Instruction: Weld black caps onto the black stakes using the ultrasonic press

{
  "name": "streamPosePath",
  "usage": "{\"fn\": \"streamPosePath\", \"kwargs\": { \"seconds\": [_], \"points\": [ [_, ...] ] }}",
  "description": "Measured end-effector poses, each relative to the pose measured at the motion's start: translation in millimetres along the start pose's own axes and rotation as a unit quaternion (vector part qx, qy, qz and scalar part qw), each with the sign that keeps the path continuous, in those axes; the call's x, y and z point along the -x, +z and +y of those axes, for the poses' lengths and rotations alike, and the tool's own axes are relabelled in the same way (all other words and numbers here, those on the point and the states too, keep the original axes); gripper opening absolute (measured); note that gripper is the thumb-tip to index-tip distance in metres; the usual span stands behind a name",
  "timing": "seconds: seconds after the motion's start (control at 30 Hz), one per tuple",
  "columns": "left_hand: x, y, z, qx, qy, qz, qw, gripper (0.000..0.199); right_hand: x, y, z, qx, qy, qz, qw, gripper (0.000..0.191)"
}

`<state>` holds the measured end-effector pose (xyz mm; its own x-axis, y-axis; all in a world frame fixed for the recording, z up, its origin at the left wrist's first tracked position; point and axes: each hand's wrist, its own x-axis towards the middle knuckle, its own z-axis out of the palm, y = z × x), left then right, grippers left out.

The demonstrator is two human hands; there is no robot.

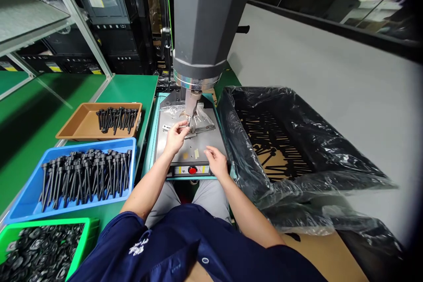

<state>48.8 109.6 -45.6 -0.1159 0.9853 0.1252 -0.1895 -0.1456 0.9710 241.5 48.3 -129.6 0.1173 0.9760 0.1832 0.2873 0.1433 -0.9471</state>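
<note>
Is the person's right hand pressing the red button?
No, the right hand is to the right of the red button, with a visible gap between them.

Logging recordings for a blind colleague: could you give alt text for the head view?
A person's bare left grip is at the tip of a gray machine, any hold unclear; the right grip is near the front of a metal plate. Three trays of black parts sit at left, a plastic-lined box at right.

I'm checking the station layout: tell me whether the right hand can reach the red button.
Probably yes: the right hand is close to the red button, with nothing visible between them.
</note>
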Motion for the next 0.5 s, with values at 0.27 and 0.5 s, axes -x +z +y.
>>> {"fn": "streamPosePath", "kwargs": {
  "seconds": [0.27, 0.5],
  "points": [
    [0.5, 6.2, 14.5, 0.051, -0.032, -0.002, 0.998, 0.045, -68.9, 63.2, -40.9, -0.034, -0.046, -0.038, 0.998, 0.038],
    [-3.9, 7.8, 19.0, 0.072, -0.035, -0.022, 0.997, 0.049, -101.4, 71.4, -67.6, 0.049, -0.118, 0.101, 0.987, 0.042]
  ]
}}
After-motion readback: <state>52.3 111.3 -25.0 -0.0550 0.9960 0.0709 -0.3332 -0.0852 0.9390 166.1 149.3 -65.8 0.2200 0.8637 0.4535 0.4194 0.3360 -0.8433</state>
